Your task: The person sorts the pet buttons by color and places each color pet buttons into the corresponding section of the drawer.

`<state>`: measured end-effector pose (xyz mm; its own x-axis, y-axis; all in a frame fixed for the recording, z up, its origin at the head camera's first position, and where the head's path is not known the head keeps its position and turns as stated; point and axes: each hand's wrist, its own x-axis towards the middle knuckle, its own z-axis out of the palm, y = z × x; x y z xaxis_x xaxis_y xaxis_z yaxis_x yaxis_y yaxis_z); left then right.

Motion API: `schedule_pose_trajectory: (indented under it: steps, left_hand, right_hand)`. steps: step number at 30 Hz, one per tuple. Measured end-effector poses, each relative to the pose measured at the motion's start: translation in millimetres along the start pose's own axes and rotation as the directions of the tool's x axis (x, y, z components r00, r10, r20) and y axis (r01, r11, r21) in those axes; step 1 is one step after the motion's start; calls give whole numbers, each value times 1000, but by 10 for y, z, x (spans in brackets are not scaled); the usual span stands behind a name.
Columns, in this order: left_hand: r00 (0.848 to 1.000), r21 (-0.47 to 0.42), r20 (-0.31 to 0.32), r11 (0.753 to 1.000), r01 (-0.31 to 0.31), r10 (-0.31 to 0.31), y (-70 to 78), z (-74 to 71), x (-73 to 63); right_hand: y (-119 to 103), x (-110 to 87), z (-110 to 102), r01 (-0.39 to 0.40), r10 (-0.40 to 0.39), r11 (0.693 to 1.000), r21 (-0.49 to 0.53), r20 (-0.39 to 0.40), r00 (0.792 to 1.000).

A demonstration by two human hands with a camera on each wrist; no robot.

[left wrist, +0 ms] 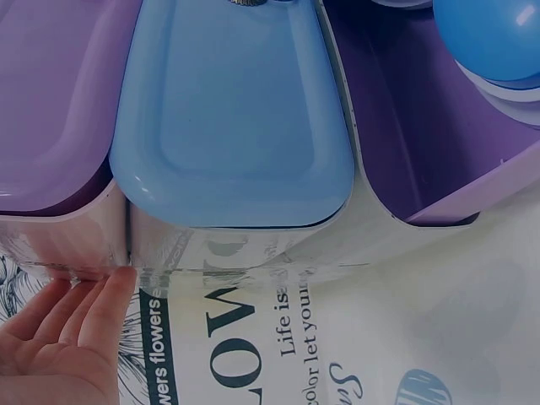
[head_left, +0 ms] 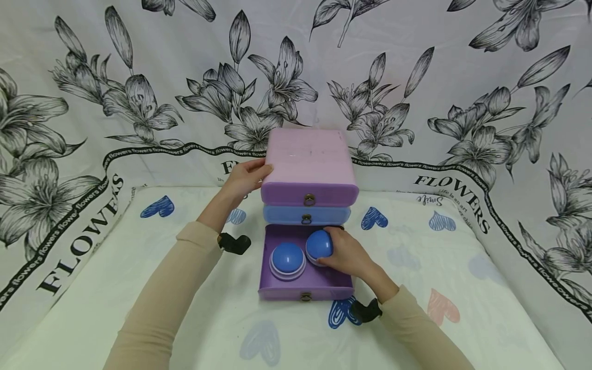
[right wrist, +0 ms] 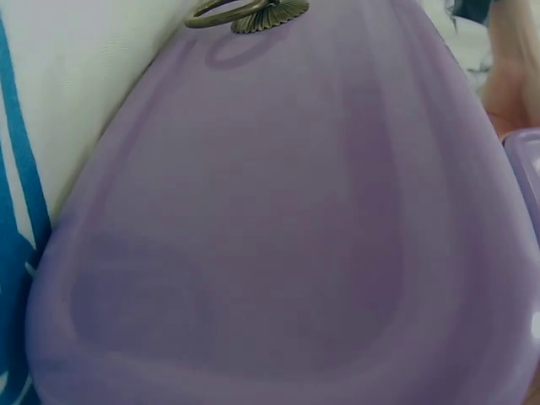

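Observation:
A small chest of drawers (head_left: 311,154) has a pink top. Its lowest purple drawer (head_left: 306,294) is pulled out. Inside sit two round push buttons with blue domes and white bases: the left button (head_left: 288,258) stands alone, and my right hand (head_left: 349,253) grips the right button (head_left: 318,245) from its right side. My left hand (head_left: 242,180) touches the chest's upper left side; in the left wrist view its fingers (left wrist: 105,312) lie straight against the wall. The right wrist view shows mostly the purple drawer front (right wrist: 245,211); my right hand is hidden there.
Above the pulled-out drawer are a closed blue drawer (head_left: 282,215) and a closed purple drawer (head_left: 333,195), with small ring pulls. A heart-printed cloth (head_left: 208,318) lies under the chest. Behind hangs a flower-printed cloth (head_left: 208,46).

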<state>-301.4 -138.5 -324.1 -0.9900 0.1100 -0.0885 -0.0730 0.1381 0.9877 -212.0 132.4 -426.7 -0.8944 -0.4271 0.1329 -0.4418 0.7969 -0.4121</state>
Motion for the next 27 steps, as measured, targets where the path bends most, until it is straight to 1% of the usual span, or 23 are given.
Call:
schedule_pose_trajectory:
  steps: [3,10,15,27]
  left_hand:
    - [1000,-2,-1,1000,-3,3,-1,-1,3]
    - [1000,-9,-5,1000,4,-4,2,-1,-4]
    - [1000,-18,-3,1000,2,-2,-1,-3,-2]
    - [1000,-10,1,1000,5,-5,1,-1,-5]
  right_hand:
    - [5,17,3,24,-24,1000,-15,-7,1000]
    - [9,49,13,56,-55,997,-61,12,998]
    - [7,43,3,84,-84,993,-86,10,996]
    - [8,40,-24,132,-127,982,-138,39,991]
